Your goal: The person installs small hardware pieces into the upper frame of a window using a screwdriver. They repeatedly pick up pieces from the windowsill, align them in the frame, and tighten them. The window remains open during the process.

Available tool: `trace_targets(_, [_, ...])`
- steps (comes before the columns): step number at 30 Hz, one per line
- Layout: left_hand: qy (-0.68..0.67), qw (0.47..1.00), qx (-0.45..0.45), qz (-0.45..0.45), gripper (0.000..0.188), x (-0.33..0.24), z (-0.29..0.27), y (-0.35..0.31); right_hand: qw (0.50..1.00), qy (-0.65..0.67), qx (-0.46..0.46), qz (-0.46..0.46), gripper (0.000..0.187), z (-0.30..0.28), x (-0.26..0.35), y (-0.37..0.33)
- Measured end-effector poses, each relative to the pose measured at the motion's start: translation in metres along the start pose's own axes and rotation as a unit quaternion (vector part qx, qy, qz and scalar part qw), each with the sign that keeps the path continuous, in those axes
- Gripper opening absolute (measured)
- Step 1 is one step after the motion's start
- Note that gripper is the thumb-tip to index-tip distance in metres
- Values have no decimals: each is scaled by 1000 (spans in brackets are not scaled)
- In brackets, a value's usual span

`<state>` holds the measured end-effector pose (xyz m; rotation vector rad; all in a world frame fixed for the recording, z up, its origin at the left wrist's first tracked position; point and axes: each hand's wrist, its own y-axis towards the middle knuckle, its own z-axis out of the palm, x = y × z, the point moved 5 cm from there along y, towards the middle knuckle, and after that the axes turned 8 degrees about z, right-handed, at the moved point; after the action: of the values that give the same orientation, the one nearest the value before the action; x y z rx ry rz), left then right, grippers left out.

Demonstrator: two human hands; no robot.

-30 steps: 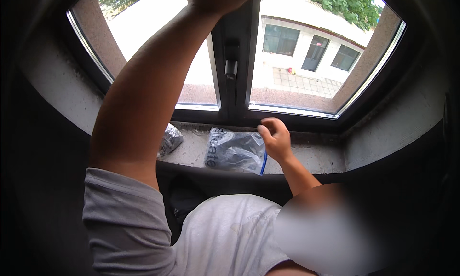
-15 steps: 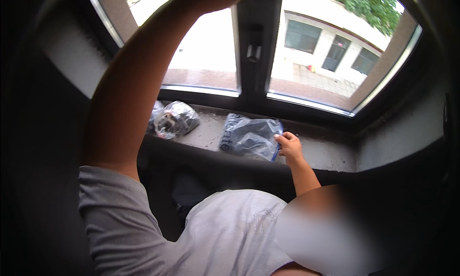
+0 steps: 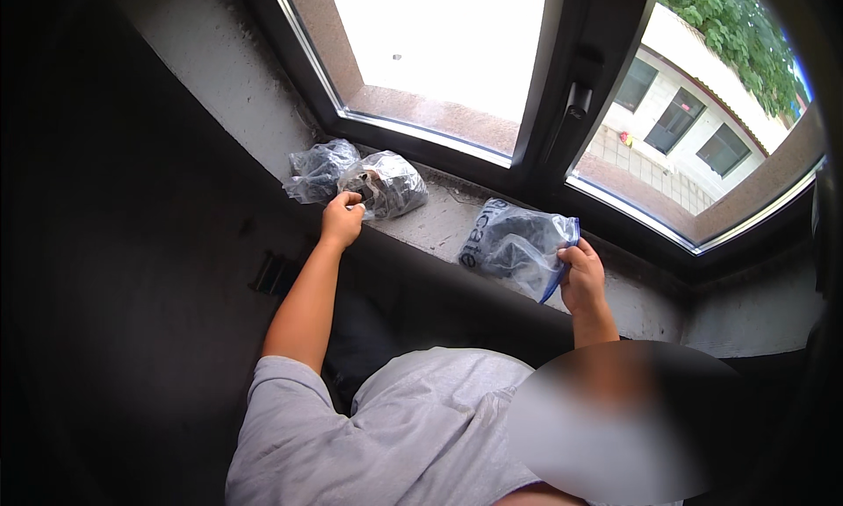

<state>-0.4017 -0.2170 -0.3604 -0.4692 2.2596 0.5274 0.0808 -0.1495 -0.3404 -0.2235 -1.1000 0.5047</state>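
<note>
On the windowsill lies a clear zip bag [image 3: 518,242] with dark printing on one side and a blue strip along its opening edge. My right hand [image 3: 583,273] pinches that blue edge between thumb and fingers. Dark stuff shows through the plastic, too blurred to name. Further left, my left hand [image 3: 342,220] has its fingers closed at the near left edge of a crumpled clear plastic bag [image 3: 397,186] with dark and light contents. A second crumpled clear bag [image 3: 320,168] with something dark inside sits just beyond it, touching it.
A dark-framed window [image 3: 540,155] with a handle [image 3: 575,102] rises behind the sill [image 3: 430,220]. Side walls of the recess close it in at left [image 3: 219,67] and right. Below the sill's front edge everything is dark.
My left arm has come down from the window's upper part to the crumpled bag. My right hand still holds the zip bag's edge. The view has shifted left and tilted.
</note>
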Motion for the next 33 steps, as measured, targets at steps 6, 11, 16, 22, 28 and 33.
trace_targets(6, [-43,998,17,-41,35,12,28,5,966,-188,-66,-165,23,21,27,-10])
trace_targets(11, [-122,988,46,-86,20,8,32,14,962,-187,-76,-185,25,24,25,-15])
trace_targets(16, [-327,936,13,-130,12,-67,8,20,961,-250,-60,-105,16,22,12,-10])
trace_targets(22, [-379,924,43,-10,14,-105,4,30,984,-141,-45,-100,22,22,1,-6])
trace_targets(28, [-278,928,174,178,9,-178,20,0,989,-94,50,-102,51,105,19,-15])
trace_targets(33, [-183,902,225,319,10,-239,48,-55,945,-268,134,-133,79,140,8,-22])
